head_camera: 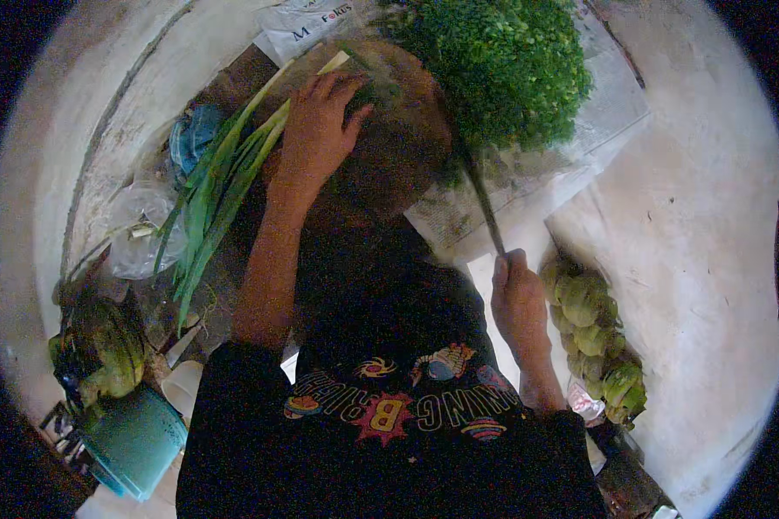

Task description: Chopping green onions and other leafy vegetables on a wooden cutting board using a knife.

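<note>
My left hand (318, 133) rests on long scallion-like stalks (234, 159), holding them down on a round wooden chopping block (402, 156). Pale cut ends stick out past my fingers, while the green leaves trail off the block to the lower left. The thumb is spread toward the middle of the block. My right hand (520, 298) grips a knife (480, 188) by its handle. Its dark, blurred blade points up along the block's right edge, beside a large heap of finely chopped greens (513, 71). Part of the blade is hard to make out.
Newspaper (597, 123) lies under the greens. At the right hangs or lies a row of round green fruits (587, 324). On the left are a clear plastic bag (146, 227), a teal plastic container (133, 441) and a large green-brown fruit or vegetable (113, 350). A printed white bag (305, 29) is at the top.
</note>
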`<state>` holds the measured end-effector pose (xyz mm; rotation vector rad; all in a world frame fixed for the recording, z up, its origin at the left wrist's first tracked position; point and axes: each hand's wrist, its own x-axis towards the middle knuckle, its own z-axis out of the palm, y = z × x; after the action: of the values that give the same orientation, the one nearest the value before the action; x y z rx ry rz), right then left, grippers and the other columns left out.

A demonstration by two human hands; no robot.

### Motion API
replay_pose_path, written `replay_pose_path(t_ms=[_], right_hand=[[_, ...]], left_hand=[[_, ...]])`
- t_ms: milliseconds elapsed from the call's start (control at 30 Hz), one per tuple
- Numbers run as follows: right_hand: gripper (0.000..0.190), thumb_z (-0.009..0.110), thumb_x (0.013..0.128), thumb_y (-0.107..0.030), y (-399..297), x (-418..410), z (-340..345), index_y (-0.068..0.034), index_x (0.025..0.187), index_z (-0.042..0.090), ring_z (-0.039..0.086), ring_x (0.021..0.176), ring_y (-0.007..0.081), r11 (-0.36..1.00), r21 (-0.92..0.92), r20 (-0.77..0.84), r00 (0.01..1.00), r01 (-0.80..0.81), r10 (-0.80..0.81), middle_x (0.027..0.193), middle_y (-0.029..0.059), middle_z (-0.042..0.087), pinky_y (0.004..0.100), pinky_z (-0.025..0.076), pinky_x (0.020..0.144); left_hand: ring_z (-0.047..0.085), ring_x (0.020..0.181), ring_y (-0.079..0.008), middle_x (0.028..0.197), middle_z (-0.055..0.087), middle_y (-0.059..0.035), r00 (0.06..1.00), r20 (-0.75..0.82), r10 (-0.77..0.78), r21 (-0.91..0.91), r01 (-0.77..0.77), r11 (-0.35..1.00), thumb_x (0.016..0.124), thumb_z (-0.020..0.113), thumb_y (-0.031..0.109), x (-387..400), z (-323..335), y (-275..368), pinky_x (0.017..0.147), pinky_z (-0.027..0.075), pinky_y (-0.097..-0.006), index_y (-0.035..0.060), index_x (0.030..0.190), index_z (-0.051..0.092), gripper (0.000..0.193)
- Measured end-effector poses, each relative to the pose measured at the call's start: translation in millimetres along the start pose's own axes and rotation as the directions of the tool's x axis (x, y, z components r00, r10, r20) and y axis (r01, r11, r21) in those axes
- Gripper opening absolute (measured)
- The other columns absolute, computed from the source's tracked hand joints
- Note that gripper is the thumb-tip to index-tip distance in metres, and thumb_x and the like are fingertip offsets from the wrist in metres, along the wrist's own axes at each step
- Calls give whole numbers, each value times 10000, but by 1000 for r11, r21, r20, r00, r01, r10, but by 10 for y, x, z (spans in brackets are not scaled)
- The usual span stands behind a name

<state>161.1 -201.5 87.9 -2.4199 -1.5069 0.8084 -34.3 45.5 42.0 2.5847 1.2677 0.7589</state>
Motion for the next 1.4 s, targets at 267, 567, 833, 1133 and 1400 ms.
replay_pose_path(t_ms=[267, 567, 833, 1133, 1400], right_hand=[[188, 458, 907, -186, 55, 98, -144, -2, 881, 430, 561, 612, 442, 999, 47, -80, 997, 23, -19, 646, 254, 568, 506, 433, 532], [225, 431, 922, -218, 47, 4, -27, 7, 932, 433, 560, 647, 459, 976, 219, 29, 1000, -7, 1, 673, 274, 569, 513, 435, 562], [234, 434, 923, -212, 22, 99, -29, 21, 899, 430, 552, 656, 464, 972, 233, 16, 1000, -7, 3, 672, 280, 560, 510, 428, 570], [228, 431, 925, -207, -228, 272, -50, 19, 901, 455, 551, 648, 465, 959, 280, -22, 999, 43, -38, 653, 284, 554, 513, 422, 560], [235, 442, 919, -197, -421, 436, 41, 25, 850, 476, 538, 635, 459, 957, 274, -49, 996, 91, -80, 647, 270, 547, 493, 405, 542]], left_hand=[[472, 1012, -283, 1015, 553, -70, 983, -31, 184, 173, -176, 969, 790, 579, 172, 118, 260, 9, 891, 377, -445, 97, 978, 626, 208], [444, 1096, -354, 1153, 537, -120, 991, 114, 70, 120, -84, 989, 773, 613, 244, 146, 427, 462, 957, 309, -518, 100, 1045, 602, 307], [447, 1085, -340, 1144, 547, -93, 994, 95, 46, 19, -48, 999, 800, 590, 249, 133, 527, 396, 953, 315, -504, 106, 1034, 605, 275], [442, 1086, -328, 1127, 551, -92, 990, 104, 100, 55, -106, 993, 790, 598, 260, -19, 350, 537, 930, 328, -502, 99, 1001, 616, 267], [443, 1068, -322, 1117, 548, -87, 989, 105, 102, 53, -108, 993, 778, 607, 244, -140, 457, 484, 903, 337, -477, 107, 1005, 619, 265]])
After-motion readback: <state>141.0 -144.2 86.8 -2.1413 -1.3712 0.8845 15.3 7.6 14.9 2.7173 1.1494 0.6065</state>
